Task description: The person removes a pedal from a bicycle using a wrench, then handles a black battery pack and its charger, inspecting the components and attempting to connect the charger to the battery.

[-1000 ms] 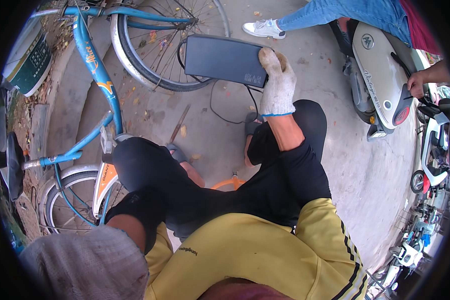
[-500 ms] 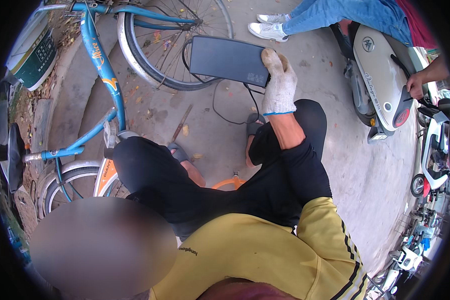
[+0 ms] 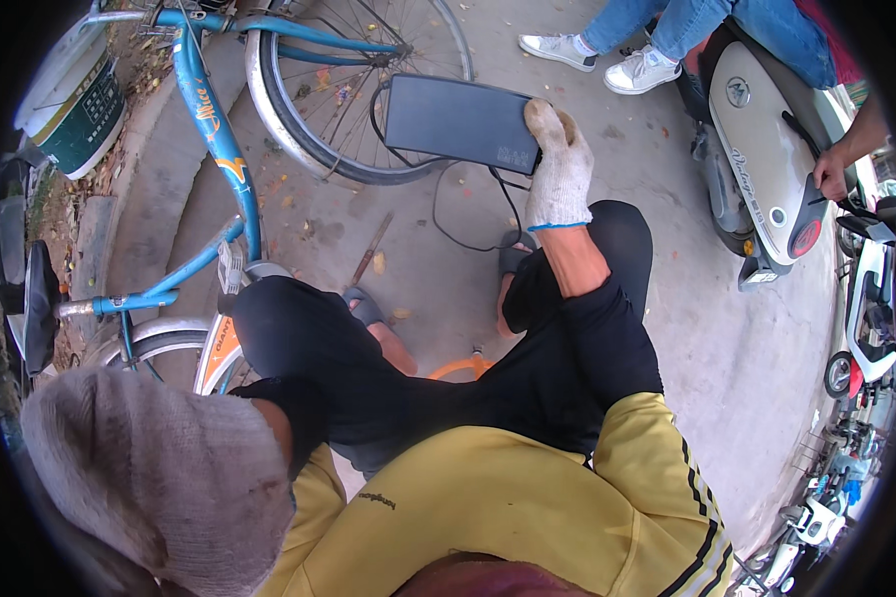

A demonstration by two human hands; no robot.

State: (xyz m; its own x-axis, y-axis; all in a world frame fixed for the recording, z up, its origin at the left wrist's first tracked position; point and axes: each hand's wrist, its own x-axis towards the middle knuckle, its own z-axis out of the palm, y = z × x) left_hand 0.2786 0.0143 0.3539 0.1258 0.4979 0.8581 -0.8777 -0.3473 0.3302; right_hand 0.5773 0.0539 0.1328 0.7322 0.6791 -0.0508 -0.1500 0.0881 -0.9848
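My right hand (image 3: 560, 174) wears a white knitted glove and is closed on the right end of a black rectangular power adapter (image 3: 458, 121), thumb on top. A thin black cord (image 3: 460, 239) runs from the adapter and loops down to the pavement beside my right foot. Another bit of cord curves round the adapter's left end. My left hand (image 3: 159, 478), gloved too, is raised close to the camera at the lower left. How its fingers are held does not show, nor whether anything is in them.
A blue bicycle (image 3: 214, 129) stands at the left, its wheel just behind the adapter. Further left is a green and white bucket (image 3: 80, 114). At the right, a person in jeans (image 3: 707, 25) sits on a cream scooter (image 3: 762, 149). A thin stick (image 3: 372, 249) lies on the pavement.
My left gloved hand has come into plain view at the lower left, where a blur was. The seated person's feet have shifted right. My right hand still holds the adapter.
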